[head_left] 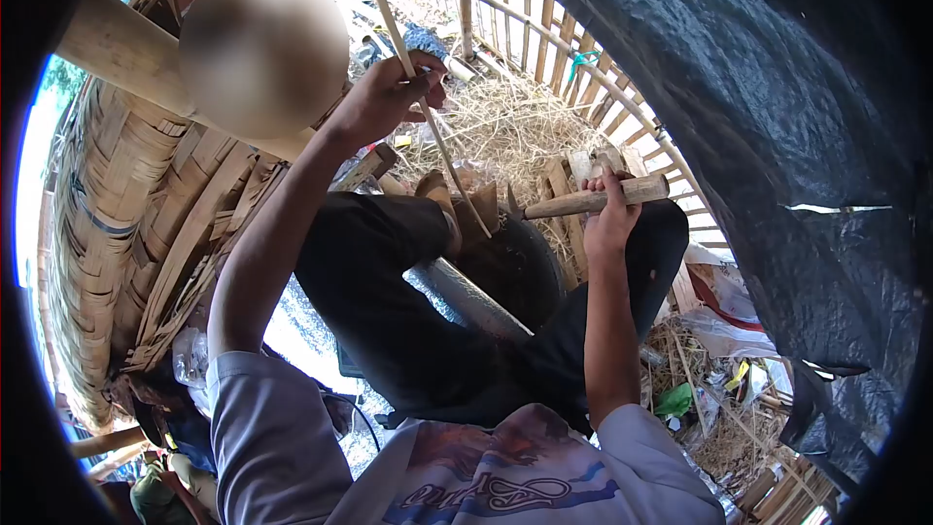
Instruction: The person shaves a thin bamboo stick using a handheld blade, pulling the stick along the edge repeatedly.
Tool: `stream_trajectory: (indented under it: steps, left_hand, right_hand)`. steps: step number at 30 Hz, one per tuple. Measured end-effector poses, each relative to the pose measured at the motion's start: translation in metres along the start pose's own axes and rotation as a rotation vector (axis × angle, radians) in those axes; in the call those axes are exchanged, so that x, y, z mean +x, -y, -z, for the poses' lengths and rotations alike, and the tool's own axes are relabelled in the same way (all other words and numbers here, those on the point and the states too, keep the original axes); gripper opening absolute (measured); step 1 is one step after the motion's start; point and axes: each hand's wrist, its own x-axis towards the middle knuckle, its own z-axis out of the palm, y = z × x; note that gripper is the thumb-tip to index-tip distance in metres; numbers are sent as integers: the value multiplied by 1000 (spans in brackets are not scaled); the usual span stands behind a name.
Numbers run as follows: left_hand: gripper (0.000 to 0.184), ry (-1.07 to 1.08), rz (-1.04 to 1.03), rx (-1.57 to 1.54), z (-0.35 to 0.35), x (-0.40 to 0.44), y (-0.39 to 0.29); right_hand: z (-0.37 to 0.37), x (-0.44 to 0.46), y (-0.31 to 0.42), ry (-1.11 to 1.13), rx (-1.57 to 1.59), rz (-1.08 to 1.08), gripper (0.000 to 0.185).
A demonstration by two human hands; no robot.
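Observation:
Raised in front of me, my left hand (394,97) is closed around a long, thin bamboo strip (449,160). The strip slants from the top of the view down to between my knees. Over my right knee, my right hand (610,216) grips the thick wooden handle (641,191) of a tool. Its narrow metal end (515,204) points left, close to the strip's lower part. Below it, a dark curved surface (535,267) lies between my legs; I cannot tell whether it belongs to the tool.
Woven bamboo panels (121,194) and a thick bamboo pole (126,49) stand at my left. A slatted bamboo fence (554,39) and dark plastic sheeting (777,136) close in the right side. Dry straw (515,117) covers the ground ahead. A blurred patch hides part of the upper left.

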Motion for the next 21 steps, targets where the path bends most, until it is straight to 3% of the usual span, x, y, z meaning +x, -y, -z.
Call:
stream_trajectory:
  steps: [5, 10, 17, 19, 21]
  left_hand:
    - [24, -185, -53, -11, 15, -20, -14]
    - [23, -94, -96, -1, 11, -25, -6]
    - [26, -138, -119, -14, 3, -29, -13]
    - [28, -420, -92, -177, -6, -37, -34]
    - [32, -464, -162, -252, -13, -44, -48]
  right_hand:
    - [-13, 1, -10, -55, -49, 72, 12]
    - [-23, 3, -22, -22, -115, 101, 14]
    - [-45, -15, -53, 57, -121, 111, 17]
    - [-50, -22, -65, 82, -203, 133, 15]
    - [-39, -21, -82, 110, -274, 111, 15]
